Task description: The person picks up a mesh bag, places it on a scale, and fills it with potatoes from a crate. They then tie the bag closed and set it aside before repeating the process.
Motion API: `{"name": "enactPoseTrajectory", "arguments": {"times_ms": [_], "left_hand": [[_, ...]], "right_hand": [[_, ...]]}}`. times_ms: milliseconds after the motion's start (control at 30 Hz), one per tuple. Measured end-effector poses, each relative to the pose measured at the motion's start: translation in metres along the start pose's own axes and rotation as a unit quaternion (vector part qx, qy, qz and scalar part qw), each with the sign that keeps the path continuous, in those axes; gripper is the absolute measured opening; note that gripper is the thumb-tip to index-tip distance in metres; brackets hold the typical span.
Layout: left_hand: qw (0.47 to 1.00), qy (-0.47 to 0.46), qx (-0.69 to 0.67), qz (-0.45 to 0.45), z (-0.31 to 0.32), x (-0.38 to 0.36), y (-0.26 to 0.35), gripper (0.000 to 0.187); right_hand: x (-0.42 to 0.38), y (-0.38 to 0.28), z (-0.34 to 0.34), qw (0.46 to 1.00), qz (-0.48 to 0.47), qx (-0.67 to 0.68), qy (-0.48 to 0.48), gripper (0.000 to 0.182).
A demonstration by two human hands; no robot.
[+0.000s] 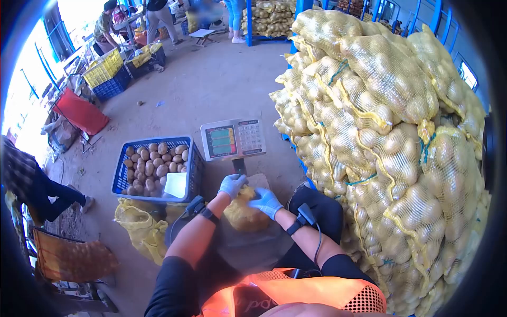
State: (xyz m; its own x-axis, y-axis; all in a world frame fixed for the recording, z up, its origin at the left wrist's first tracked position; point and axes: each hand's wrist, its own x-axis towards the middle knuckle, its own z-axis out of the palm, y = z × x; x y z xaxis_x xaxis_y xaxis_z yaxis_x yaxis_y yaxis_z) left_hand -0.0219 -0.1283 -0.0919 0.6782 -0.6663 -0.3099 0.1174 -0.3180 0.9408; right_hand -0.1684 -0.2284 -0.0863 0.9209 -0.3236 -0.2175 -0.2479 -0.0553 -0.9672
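A filled yellow mesh bag (246,215) stands in front of me, its neck gathered upward and its contents hard to make out. My left hand (232,185), in a pale blue glove, is closed on the bag's neck from the left. From the right, my right hand (266,203), gloved the same way, has its fingers bent around the side of the neck; its fingertips are partly hidden. Just beyond the hands stands a scale display (234,139) with a keypad. To the left is a blue crate (196,169) of potatoes (153,168) with a white sheet (176,185) on top.
Stacked mesh sacks of potatoes (380,142) rise high close on my right. A loose yellow mesh bag (142,227) lies below the crate. Another person's leg (60,201) is at far left. Yellow and blue crates (103,68) and several people are farther back.
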Motion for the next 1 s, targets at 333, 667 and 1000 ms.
{"name": "enactPoseTrajectory", "arguments": {"times_ms": [333, 667, 1000], "left_hand": [[0.905, 0.078, -0.362, -0.208, -0.04, -0.019, -0.011, 0.032], [0.895, -0.148, 0.375, 0.189, -0.019, -0.099, 0.011, 0.015], [0.829, 0.105, 0.47, 0.284, -0.011, -0.034, 0.033, 0.009]], "right_hand": [[0.014, 0.031, 0.003, 0.971, -0.179, -0.158, 0.033, 0.036], [0.03, 0.004, 0.008, 0.859, 0.263, 0.439, -0.005, 0.027], [0.009, -0.02, -0.003, 0.927, 0.173, 0.3, -0.144, 0.048]]}}
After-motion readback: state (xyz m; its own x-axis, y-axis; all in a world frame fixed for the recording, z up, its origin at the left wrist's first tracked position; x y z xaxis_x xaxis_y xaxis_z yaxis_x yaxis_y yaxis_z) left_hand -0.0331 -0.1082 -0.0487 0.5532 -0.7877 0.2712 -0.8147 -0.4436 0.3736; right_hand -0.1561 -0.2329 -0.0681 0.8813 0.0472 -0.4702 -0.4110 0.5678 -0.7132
